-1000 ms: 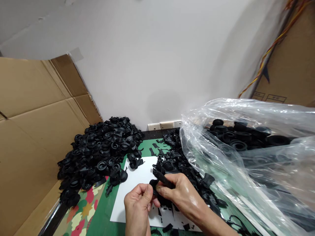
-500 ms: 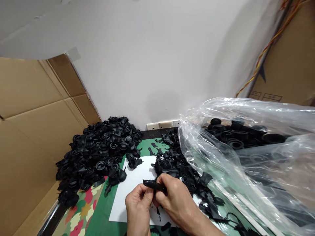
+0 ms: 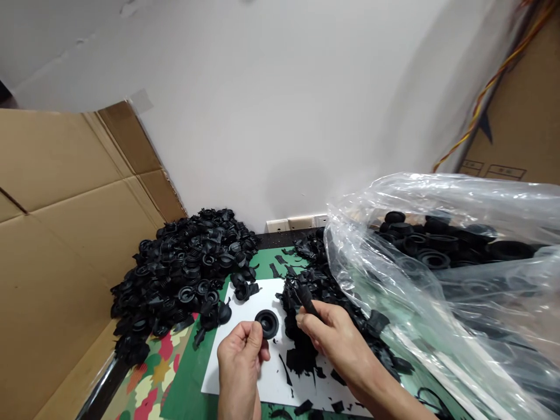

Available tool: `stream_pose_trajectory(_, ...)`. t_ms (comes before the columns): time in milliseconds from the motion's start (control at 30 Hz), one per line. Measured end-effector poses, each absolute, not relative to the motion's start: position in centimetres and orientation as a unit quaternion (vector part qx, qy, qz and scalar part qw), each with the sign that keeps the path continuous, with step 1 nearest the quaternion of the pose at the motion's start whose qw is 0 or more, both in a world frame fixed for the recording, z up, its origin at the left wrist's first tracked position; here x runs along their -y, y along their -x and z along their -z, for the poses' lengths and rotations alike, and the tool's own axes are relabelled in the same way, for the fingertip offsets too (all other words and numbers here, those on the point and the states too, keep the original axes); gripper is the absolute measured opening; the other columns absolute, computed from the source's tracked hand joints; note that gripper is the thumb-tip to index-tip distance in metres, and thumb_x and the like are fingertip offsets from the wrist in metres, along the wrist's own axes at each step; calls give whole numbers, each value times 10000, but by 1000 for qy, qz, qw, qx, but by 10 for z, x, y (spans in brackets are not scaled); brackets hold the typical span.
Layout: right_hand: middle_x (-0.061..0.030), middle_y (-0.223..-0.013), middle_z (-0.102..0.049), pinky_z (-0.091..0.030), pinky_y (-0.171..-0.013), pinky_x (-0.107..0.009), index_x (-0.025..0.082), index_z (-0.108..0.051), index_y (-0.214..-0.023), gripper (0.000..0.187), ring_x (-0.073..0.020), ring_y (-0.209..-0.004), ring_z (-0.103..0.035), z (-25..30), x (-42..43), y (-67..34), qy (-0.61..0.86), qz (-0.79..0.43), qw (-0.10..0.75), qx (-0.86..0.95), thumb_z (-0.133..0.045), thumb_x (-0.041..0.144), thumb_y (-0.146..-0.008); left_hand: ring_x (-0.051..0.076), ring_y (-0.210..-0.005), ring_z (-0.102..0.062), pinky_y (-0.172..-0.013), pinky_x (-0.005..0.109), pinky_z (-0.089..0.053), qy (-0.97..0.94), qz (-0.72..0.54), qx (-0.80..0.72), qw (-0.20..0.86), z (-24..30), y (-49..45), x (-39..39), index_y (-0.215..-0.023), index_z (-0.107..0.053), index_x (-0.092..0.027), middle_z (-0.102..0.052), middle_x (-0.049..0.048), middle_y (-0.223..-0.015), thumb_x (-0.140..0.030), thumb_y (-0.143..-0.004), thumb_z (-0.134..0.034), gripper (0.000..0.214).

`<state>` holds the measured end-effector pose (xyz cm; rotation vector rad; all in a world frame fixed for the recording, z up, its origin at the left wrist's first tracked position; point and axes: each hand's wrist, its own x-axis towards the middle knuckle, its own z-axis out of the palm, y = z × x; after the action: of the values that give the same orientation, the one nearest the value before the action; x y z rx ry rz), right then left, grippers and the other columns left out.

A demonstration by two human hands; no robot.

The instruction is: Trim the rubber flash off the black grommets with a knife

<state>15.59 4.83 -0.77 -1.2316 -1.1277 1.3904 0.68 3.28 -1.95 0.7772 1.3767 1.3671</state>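
1. Rubber ring (image 3: 266,325): held over white sheet (image 3: 273,291), between its left edge and black scraps (image 3: 301,353) toward its right edge.
2. Left hand (image 3: 240,353): thumb and fingers pinch ring's lower-left rim.
3. Right hand (image 3: 336,333): grasping dark slim tool (image 3: 308,302), apart from ring.
4. Probably light, flexible, grippy; hold outer rim.

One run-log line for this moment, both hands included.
left hand: pinches round black part | right hand: holds black tool | beneath: white sheet, black scraps

Low on the pale wall (image 3: 245,116), white sockets (image 3: 301,223) line up above a green work surface (image 3: 186,382), brown cardboard (image 3: 70,251) standing left.
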Motion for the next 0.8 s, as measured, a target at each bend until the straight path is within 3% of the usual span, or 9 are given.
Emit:
stream_pose_trajectory(133,73,-482,-318,-218,-436,-238,215,-397,-529,235,-94,-457,-273,10,-48,-154,508,-567,455,463,-473,320,-724,61,-433,-385,-420,159,-235,-311,-570,-568,507,19,-6,-30,-580,-606,-137,-530,-31,-447,-459,-561,-802,377)
stream_pose_trajectory(267,34,-636,-494,-368,-576,-254,196,-536,-686,56,-145,-616,-466,12,-48,-155,507,-524,484,483,-496,219,-655,62,-439,-374,-429,162,-232,-312,-567,-561,515,17,-7,-29,-578,-599,-139,-519,-33,-444,-471,-575,-793,383)
stream_pose_trajectory(333,7,-729,-573,-403,-667,-275,192,-576,-745,171,-176,-727,-528,13,-49,-154,502,-507,501,490,-474,162,-612,65,-444,-376,-434,163,-237,-314,-569,-558,517,16,-7,-29,-571,-594,-140,-512,-35,-447,-478,-572,-793,392)
stream_pose_trajectory(533,0,-599,-614,-367,-526,-268,162,-618,-794,176,-151,-539,-484,12,-49,-153,494,-558,470,472,-500,280,-737,71,-450,-377,-441,174,-259,-324,-564,-563,510,16,-9,-30,-551,-593,-144,-508,-36,-454,-473,-571,-792,385)
stream_pose_trajectory(700,-26,-699,-625,-407,-659,-298,154,-646,-756,224,-193,-703,-540,13,-49,-155,485,-523,511,480,-587,368,-732,76,-450,-380,-446,184,-277,-328,-568,-572,493,16,-9,-30,-531,-596,-144,-506,-33,-450,-460,-562,-797,375)
stream_pose_trajectory(800,-23,-709,-610,-399,-657,-298,157,-652,-749,223,-193,-700,-527,11,-47,-154,474,-535,504,486,-592,369,-720,84,-460,-389,-463,191,-291,-329,-571,-574,487,17,-11,-30,-528,-609,-141,-500,-31,-455,-461,-545,-801,373)
